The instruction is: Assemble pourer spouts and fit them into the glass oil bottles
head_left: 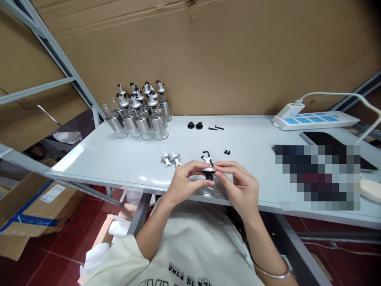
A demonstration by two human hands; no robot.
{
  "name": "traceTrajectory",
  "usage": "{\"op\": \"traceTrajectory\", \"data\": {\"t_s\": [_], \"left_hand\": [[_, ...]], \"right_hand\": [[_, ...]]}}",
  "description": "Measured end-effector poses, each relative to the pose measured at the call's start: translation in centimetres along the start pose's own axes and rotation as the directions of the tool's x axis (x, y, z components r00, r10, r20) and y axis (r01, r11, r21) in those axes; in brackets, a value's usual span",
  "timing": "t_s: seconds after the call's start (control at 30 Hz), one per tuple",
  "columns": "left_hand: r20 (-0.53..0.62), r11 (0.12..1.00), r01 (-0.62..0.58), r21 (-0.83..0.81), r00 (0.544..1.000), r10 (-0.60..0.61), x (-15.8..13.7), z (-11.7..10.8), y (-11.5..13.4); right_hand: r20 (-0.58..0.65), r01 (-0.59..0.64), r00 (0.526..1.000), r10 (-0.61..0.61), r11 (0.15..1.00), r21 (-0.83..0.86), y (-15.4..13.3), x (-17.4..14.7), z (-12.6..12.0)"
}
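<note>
While the left hand (pixel 189 176) and right hand (pixel 239 184) pinch one pourer (pixel 209 170) in closed fingertips above the desk's (pixel 256 139) near edge, two silver-white tops (pixel 176 159), two black stoppers (pixel 199 126), two thin levers (pixel 219 127) and two small caps (pixel 226 151) lie beyond; glass bottles (pixel 145 126), two bare-necked, have indiscernible contents.

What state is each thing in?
pourer: held upright, lever raised
left hand: closed on pourer
right hand: fingertips pinched at pourer's side
bottles: upright, most with pourers fitted
white spouts: loose, no black parts on
black stoppers: loose
black levers: loose, lying flat
black caps: loose, close together
adapter: on power strip, cable connected
phone: flat, partly pixelated
cardboard box: flap open
</note>
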State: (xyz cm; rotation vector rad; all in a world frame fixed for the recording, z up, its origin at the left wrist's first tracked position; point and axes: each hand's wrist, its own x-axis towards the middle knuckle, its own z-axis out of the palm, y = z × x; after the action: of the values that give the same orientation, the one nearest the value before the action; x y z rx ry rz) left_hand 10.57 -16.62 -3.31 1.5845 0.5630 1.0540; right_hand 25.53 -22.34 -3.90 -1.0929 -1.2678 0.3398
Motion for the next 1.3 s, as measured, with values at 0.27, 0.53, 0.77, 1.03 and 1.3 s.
{"op": "traceTrajectory", "data": {"t_s": [0.27,0.53,0.77,1.03,1.3], "left_hand": [[0.069,0.989,-0.125,0.076,0.99,0.12,0.09,-0.26,0.19],[-0.015,0.969,-0.195,0.152,0.98,0.2,0.2,-0.25,0.4],[-0.03,0.956,-0.238,0.17,0.969,0.247,0.13,-0.27,0.17],[0.078,0.892,-0.399,0.215,0.917,0.391,0.37,-0.43,0.22],[0.137,0.895,-0.394,0.211,0.918,0.372,0.21,-0.41,0.24]], "right_hand": [[-0.042,-0.034,0.998,0.035,0.999,0.029,0.22,-0.01,-0.01],[0.026,0.037,0.999,-0.038,0.999,0.038,0.05,-0.12,-0.06],[0.107,0.064,0.992,-0.067,0.997,0.035,-0.12,-0.1,-0.2],[0.128,0.088,0.988,-0.086,0.996,-0.009,0.13,-0.12,-0.21],[0.126,0.043,0.991,-0.044,0.999,0.011,0.13,-0.27,0.1]]}}
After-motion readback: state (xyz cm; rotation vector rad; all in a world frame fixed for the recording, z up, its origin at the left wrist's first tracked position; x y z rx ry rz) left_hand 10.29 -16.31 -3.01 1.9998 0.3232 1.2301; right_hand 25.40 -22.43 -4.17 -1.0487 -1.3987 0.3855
